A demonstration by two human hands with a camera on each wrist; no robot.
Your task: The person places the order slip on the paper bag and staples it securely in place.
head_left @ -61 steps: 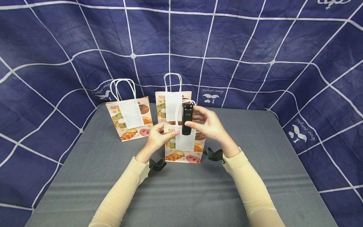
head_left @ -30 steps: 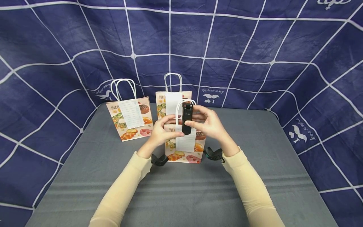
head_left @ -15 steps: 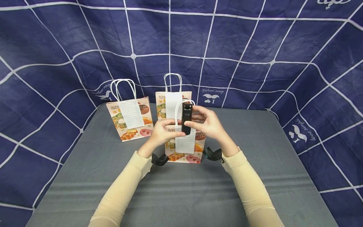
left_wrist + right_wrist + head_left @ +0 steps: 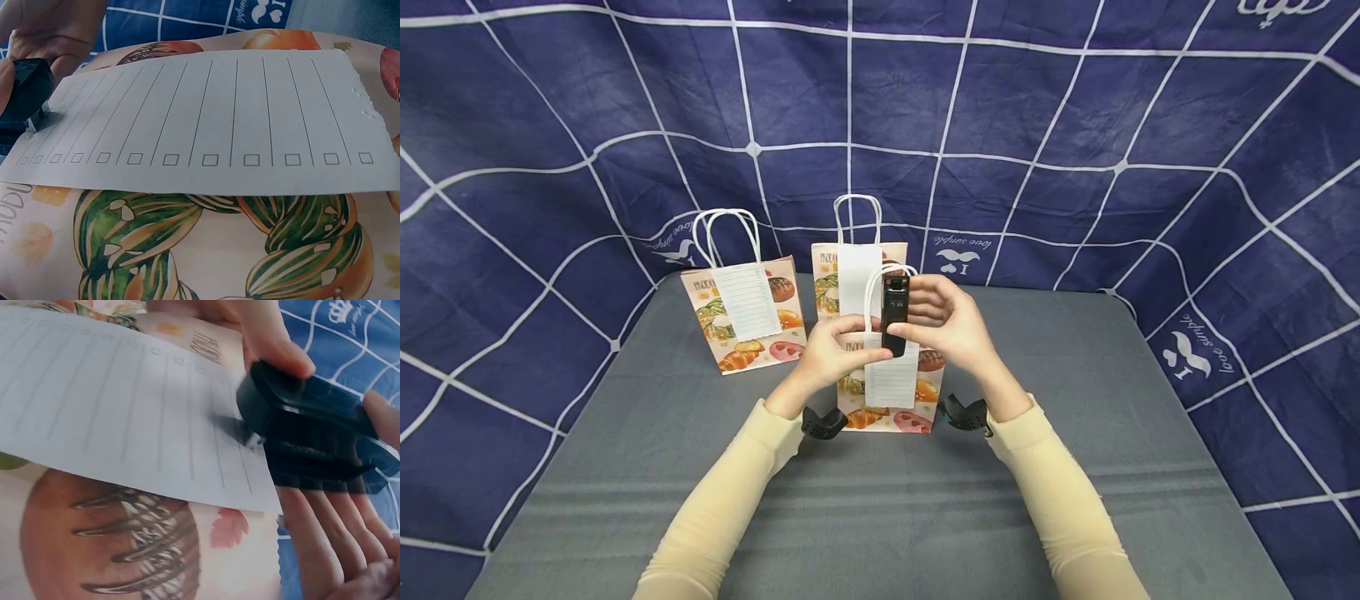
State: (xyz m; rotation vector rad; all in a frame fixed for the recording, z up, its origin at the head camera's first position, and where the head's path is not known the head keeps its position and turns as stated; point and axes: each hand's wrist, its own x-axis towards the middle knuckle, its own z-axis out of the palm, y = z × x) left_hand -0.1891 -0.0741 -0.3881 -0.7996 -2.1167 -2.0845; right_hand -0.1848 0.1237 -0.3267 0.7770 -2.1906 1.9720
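Note:
My right hand (image 4: 955,329) grips a black stapler (image 4: 895,308), thumb on top and fingers stretched under it. The stapler's jaws straddle the top edge of the front paper bag (image 4: 859,417), over a lined white slip (image 4: 891,385) lying against it. My left hand (image 4: 831,357) is at the same edge, its thumb pressing the stapler's head and its other fingers behind the bag. In the left wrist view the slip (image 4: 206,119) shows a row of small checkboxes. The right wrist view has the stapler's nose (image 4: 253,440) right at the slip's end.
Two similar bags with slips stand behind: one at the left (image 4: 752,354), one at the back (image 4: 826,287). White twisted handles (image 4: 871,292) rise beside the stapler. The table has a grey cloth (image 4: 887,508); a blue gridded curtain (image 4: 1037,108) encloses the back and sides.
My left hand has moved right from the bag's left side, and its thumb is now on the stapler. The slip sits slightly lower. My right hand stays on the stapler, its fingers more spread.

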